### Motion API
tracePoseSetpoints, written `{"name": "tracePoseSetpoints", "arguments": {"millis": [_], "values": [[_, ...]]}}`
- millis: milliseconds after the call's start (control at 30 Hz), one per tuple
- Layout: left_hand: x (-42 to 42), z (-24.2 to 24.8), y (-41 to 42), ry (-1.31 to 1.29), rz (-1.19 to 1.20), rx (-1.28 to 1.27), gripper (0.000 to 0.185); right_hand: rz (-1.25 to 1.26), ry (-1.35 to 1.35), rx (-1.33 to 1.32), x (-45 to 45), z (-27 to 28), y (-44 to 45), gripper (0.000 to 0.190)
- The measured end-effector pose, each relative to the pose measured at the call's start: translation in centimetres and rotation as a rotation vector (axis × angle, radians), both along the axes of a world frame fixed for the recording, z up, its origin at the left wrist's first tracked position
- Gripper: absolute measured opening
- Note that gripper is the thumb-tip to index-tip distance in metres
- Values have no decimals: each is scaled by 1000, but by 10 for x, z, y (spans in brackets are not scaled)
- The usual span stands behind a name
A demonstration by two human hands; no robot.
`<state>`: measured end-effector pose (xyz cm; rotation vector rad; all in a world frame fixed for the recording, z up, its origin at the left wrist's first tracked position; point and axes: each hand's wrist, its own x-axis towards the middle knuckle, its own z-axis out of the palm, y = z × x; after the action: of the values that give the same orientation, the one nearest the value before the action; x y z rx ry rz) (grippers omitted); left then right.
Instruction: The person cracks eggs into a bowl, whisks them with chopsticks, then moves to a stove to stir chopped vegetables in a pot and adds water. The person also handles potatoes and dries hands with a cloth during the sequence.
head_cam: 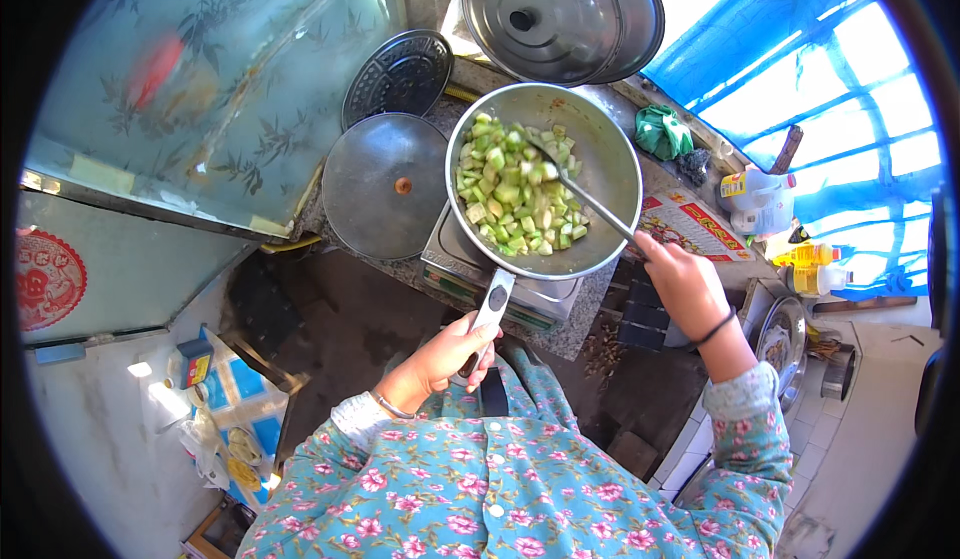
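A wok point(607, 146) holding diced pale-green vegetable point(517, 184) rests on a portable gas stove point(544, 300). My left hand point(454, 353) is closed around the wok's handle point(495, 300), close to my body. On the right, my right hand point(682, 285) grips the shaft of a metal spatula point(600, 206). The spatula slants across the wok's rim, and its head is partly hidden among the vegetable pieces near the middle.
Left of the wok lie a round lid point(375, 184) and a dark perforated tray point(397, 79). Large metal lids point(547, 19) stand behind. A green cloth or bag point(664, 131), plastic bottles point(754, 188) and a printed sheet point(694, 229) are at right. A glass panel point(187, 86) rises at left.
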<state>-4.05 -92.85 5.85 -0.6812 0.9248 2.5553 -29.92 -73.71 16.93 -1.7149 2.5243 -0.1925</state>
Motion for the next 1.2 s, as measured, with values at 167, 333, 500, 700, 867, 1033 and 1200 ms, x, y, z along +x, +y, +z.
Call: {"name": "tracePoseSetpoints", "arguments": {"millis": [167, 333, 500, 700, 867, 1033, 1200], "values": [[-2, 2, 0, 30, 7, -8, 27, 101, 179, 117, 45, 43, 15, 50], [0, 3, 1, 30, 7, -13, 26, 17, 95, 187, 62, 105, 22, 50], [-1, 3, 2, 3, 12, -3, 25, -15, -175, 195, 70, 128, 25, 47], [1, 0, 2, 21, 25, 11, 26, 21, 143, 255, 68, 54, 13, 50], [-3, 2, 2, -2, 14, 40, 27, -182, 88, 146, 34, 13, 12, 50], [0, 1, 1, 9, 26, 41, 25, -341, -338, -160, 29, 39, 38, 41], [1, -4, 1, 24, 22, 36, 26, -501, -372, -210, 7, 29, 48, 42]]}}
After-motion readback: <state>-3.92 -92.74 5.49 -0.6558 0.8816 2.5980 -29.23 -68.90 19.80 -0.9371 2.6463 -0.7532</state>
